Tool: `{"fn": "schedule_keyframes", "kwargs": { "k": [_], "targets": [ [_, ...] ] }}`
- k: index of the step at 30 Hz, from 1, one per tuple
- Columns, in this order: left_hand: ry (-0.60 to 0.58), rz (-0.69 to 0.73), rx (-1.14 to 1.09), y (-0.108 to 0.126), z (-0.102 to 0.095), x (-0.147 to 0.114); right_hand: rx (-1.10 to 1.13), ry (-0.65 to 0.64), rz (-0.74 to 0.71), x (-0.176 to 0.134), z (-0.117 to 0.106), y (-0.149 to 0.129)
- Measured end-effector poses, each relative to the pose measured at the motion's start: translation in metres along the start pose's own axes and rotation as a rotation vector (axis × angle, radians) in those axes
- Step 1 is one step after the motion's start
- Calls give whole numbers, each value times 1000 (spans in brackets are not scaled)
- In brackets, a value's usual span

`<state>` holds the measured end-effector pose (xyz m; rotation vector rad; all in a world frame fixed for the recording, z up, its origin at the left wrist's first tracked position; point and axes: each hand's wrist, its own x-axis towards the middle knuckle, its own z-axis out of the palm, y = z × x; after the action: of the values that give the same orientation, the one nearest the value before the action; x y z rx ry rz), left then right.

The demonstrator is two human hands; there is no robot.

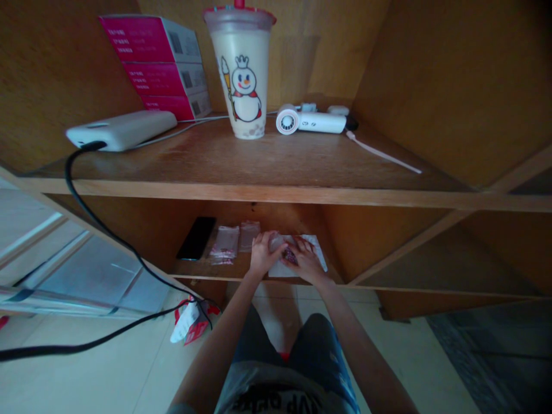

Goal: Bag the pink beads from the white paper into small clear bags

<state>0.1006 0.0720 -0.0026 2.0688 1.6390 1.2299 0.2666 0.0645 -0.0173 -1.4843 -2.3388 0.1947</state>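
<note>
On the lower shelf a white sheet (319,253) lies under both my hands. A small pile of dark reddish bits (290,255) shows between them, too small to make out. My left hand (261,254) is at the sheet's left edge, its fingers curled and its thumb reaching right toward the bits. Something clear, like plastic film, shows by its fingers; what it grips is partly hidden. My right hand (307,260) rests over the sheet with fingers stretched out, its thumb side beside the bits. Left of my hands lie small clear plastic bags (226,240) and another clear packet (249,234).
A black phone (196,238) lies on the lower shelf's left. Above, the upper shelf (259,167) holds a drink cup (240,75), pink boxes (168,63), a white power bank (125,129) and a handheld fan (314,122). A black cable (112,233) hangs across the left side.
</note>
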Motion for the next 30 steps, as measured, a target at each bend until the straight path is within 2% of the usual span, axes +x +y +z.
{"fn": "schedule_keyframes", "kwargs": {
  "k": [5,8,16,26,30],
  "targets": [
    [1,-5,27,-1,1,0,-11,-5,47,14,10,-15],
    [4,-12,41,-3,2,0,-8,33,49,15,5,-19],
    [-25,3,35,-2,3,1,5,130,142,-1,-19,0],
    [-49,2,62,-6,7,1,27,142,93,2,-14,4],
    [-54,6,70,-6,7,1,103,188,131,4,-16,7]
  ]
}}
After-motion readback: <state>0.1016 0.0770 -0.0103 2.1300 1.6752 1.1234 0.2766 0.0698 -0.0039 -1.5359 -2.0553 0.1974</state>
